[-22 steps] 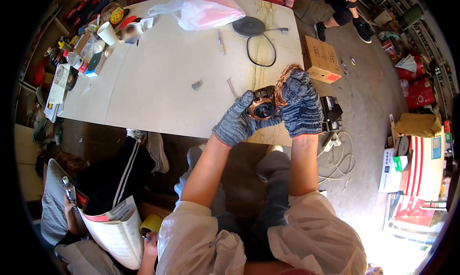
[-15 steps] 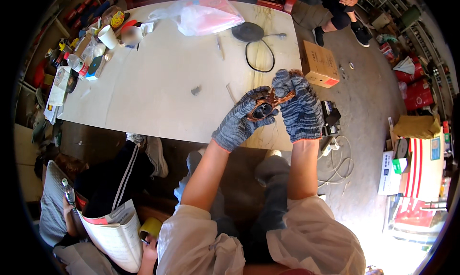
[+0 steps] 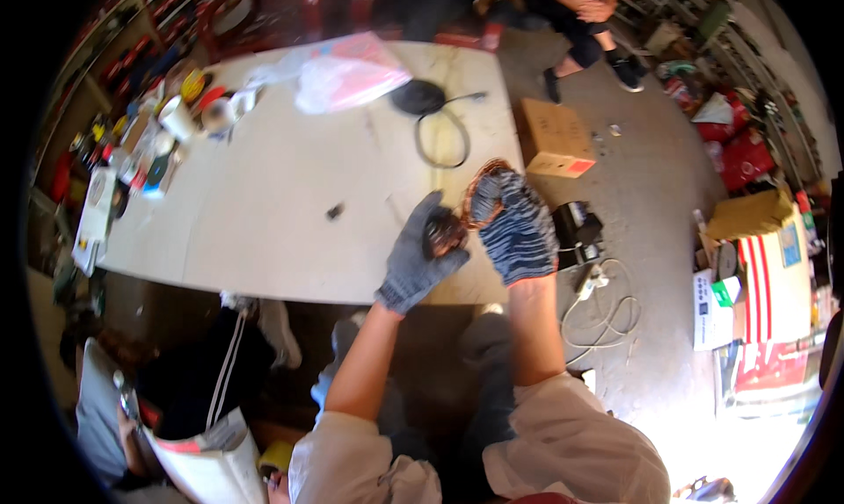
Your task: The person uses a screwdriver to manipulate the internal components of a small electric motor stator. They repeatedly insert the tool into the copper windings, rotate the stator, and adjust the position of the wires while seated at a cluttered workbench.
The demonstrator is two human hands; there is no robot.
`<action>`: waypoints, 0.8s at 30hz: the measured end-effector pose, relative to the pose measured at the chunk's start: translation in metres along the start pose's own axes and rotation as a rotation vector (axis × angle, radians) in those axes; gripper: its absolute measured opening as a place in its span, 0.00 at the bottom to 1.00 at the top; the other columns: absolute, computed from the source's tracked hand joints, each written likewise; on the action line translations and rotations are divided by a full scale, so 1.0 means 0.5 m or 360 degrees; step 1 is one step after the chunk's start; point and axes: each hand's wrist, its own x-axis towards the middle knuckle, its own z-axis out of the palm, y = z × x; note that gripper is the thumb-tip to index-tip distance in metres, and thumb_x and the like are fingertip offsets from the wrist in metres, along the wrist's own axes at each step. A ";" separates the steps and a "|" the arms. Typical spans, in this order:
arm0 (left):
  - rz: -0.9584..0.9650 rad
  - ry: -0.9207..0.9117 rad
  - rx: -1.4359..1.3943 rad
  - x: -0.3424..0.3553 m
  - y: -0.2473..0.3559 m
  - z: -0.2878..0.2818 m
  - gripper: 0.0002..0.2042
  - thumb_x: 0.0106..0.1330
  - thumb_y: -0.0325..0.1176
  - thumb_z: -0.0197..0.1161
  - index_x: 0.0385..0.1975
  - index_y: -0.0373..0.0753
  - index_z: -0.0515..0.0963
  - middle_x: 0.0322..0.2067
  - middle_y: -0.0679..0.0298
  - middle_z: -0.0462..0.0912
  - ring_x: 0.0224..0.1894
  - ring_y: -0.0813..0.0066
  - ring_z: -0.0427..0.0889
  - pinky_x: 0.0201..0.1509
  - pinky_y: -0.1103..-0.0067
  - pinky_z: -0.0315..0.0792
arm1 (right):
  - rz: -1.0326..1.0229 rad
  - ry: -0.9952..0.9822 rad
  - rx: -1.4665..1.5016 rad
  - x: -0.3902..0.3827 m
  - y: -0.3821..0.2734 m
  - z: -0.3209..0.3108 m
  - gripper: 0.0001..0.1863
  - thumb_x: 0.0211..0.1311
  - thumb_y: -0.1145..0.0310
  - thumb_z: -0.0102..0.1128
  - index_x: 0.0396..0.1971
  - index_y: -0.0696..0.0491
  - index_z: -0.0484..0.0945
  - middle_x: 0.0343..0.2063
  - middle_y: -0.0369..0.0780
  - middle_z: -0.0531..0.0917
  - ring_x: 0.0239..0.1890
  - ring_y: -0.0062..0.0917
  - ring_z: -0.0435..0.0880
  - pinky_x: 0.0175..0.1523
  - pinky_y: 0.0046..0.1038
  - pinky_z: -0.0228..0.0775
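Note:
Both my hands wear grey-and-black knitted gloves with orange cuffs and are raised over the table's near right edge. My left hand (image 3: 411, 262) is curled around a small dark round part with copper-brown windings (image 3: 444, 232), perhaps a motor core; motion blur hides its exact kind. Close beside it, my right hand (image 3: 519, 230) grips a bundle of copper wire (image 3: 485, 177), whose loops stand out around the fingers. Whether wire still runs between the two pieces is unclear. Beyond my hands, a black round object (image 3: 418, 97) with a looped black cable (image 3: 442, 163) lies on the tabletop (image 3: 264, 214).
A plastic bag (image 3: 352, 73), a paper cup (image 3: 178, 119) and bottles crowd the table's far and left sides. A cardboard box (image 3: 556, 139) and white cable (image 3: 607, 328) lie on the floor at right. One person sits lower left with papers (image 3: 215, 460), another far right.
My hands have moved slightly apart, and the copper loops now spread around my right fingers. The whole view has shifted, with the table appearing lower and further left.

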 end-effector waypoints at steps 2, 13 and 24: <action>0.0079 -0.0145 -0.0006 0.002 0.006 0.004 0.40 0.46 0.31 0.72 0.62 0.39 0.59 0.47 0.62 0.73 0.50 0.72 0.73 0.55 0.77 0.67 | 0.0165 0.0015 0.0212 0.011 0.033 -0.005 0.19 0.68 0.68 0.34 0.55 0.58 0.64 0.58 0.37 0.66 0.59 0.22 0.63 0.64 0.24 0.53; 0.0403 -0.0230 -0.0121 0.003 0.019 -0.033 0.32 0.50 0.35 0.67 0.57 0.35 0.65 0.52 0.59 0.72 0.55 0.69 0.71 0.61 0.74 0.61 | -0.0066 0.0219 0.0669 0.008 0.037 0.043 0.10 0.62 0.77 0.50 0.43 0.62 0.72 0.44 0.42 0.78 0.47 0.25 0.75 0.55 0.26 0.67; 0.0463 0.0376 0.0250 0.009 0.020 -0.116 0.31 0.46 0.30 0.67 0.55 0.35 0.66 0.51 0.59 0.72 0.53 0.69 0.72 0.58 0.74 0.64 | 0.0326 -0.0495 0.0557 -0.020 0.028 0.059 0.15 0.61 0.68 0.55 0.43 0.61 0.73 0.32 0.43 0.81 0.33 0.31 0.79 0.41 0.28 0.72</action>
